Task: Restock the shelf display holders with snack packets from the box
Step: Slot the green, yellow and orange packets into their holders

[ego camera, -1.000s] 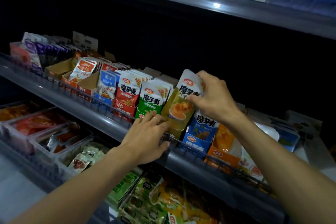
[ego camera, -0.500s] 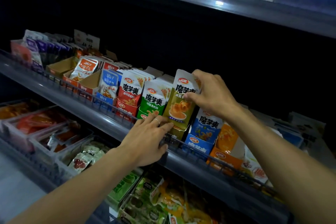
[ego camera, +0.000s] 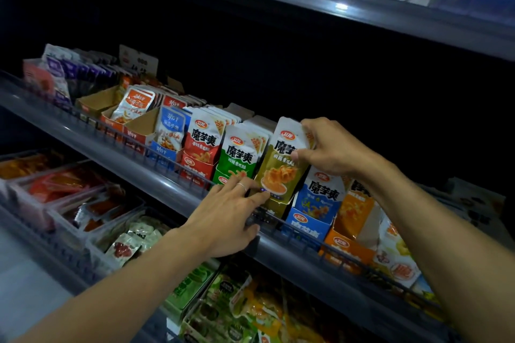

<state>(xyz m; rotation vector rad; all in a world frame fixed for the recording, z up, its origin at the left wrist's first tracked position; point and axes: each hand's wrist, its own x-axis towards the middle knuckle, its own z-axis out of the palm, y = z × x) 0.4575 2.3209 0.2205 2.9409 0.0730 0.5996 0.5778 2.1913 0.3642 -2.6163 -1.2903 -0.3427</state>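
Note:
An olive-yellow snack packet (ego camera: 280,167) stands upright at the front of its holder on the middle shelf, between a green packet row (ego camera: 239,156) and a blue packet row (ego camera: 320,192). My right hand (ego camera: 331,147) pinches the packet's top right corner. My left hand (ego camera: 228,217) rests on the shelf's front rail, fingers spread, fingertips touching the packet's lower edge. A red packet row (ego camera: 202,145) stands further left. The supply box is not in view.
The shelf's wire front rail (ego camera: 156,153) runs diagonally from upper left to lower right. Cardboard holders with orange and blue packets (ego camera: 133,108) fill the left part. An orange holder (ego camera: 351,234) is at right. Lower bins (ego camera: 69,198) hold more snacks. An upper shelf (ego camera: 334,0) overhangs.
Very little has moved. My right hand has eased the olive-yellow packet slightly down into its holder, and my left fingertips stay at its lower edge.

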